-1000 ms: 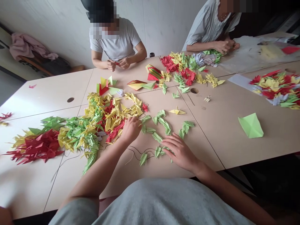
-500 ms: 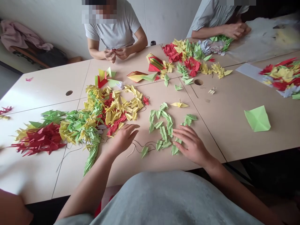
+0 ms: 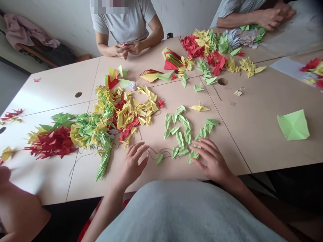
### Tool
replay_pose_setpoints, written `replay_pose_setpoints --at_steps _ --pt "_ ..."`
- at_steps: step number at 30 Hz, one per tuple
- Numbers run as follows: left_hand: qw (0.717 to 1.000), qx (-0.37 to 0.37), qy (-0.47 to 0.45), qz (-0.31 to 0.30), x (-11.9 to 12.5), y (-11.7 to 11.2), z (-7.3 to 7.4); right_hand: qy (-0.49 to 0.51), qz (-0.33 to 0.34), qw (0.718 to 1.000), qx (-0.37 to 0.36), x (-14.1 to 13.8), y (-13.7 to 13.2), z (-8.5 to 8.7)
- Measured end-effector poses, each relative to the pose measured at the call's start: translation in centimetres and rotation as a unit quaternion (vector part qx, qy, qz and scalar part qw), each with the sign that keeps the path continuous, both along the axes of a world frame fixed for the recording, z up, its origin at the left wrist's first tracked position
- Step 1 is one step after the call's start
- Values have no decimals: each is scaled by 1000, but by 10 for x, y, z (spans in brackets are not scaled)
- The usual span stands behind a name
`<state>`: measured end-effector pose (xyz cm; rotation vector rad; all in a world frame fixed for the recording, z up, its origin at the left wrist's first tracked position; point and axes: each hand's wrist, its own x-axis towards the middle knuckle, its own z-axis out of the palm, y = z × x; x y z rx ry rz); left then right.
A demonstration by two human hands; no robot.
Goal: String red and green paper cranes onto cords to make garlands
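My left hand (image 3: 135,162) hovers by the table's near side with its fingers spread and nothing in them, close to a dark string (image 3: 153,155). A looped strand of green folded paper pieces (image 3: 187,129) lies in front of me. Over its right part rests or hovers my right hand (image 3: 211,160), fingers stretched; contact cannot be told. One loose green piece (image 3: 159,158) sits along the string between my hands. Beyond the green strand is a yellow paper crane (image 3: 199,107). Left of it lies a heap of yellow strung pieces (image 3: 123,117).
Red folded cranes (image 3: 54,143) pile up at the left. A green paper square (image 3: 294,125) and a metal clip (image 3: 239,92) lie on the right. Across the table (image 3: 151,171), one person's hands (image 3: 129,49) fold something small; another person's hands (image 3: 274,17) are at the far right.
My left hand has drawn back toward me, away from the yellow heap, and its fingers are more spread. The right hand stays by the green strand. The view has shifted slightly.
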<state>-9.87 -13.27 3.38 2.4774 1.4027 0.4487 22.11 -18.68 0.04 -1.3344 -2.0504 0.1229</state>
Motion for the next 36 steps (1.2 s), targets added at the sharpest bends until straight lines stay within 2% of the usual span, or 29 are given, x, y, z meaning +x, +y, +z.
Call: replay_pose_setpoints --at_steps 3,5,7,12,14,18,22,25,28,31,36 --pt "999 -8 6 -31 18 18 -13 -60 74 995 -33 -29 21 8" --pt "998 -27 2 -64 26 24 -19 -115 123 983 -80 -47 30 10" --pt "997 -34 -1 -69 27 26 -22 -152 155 970 -110 -60 34 9" --pt "998 -31 -52 -20 25 15 -17 -151 132 970 -138 -61 36 1" --pt "996 -41 -71 -32 31 7 -16 -139 121 973 -137 -55 35 -1" --pt "994 -48 -42 -84 51 -5 -22 -109 112 980 -122 -49 31 0" --pt "995 -55 -66 -57 64 -5 -28 -87 108 983 -119 -48 26 0" --pt "988 -86 -119 -42 67 -4 -23 -54 98 987 -116 -49 24 1" --pt "971 -156 -181 -22 70 -4 -13 -14 90 991 -99 -52 24 3" --pt "940 -249 -233 0 72 -6 -5 25 84 993 -84 -55 25 6" --pt "883 -348 -314 -4 70 -7 -3 61 92 991 -75 -53 26 11"
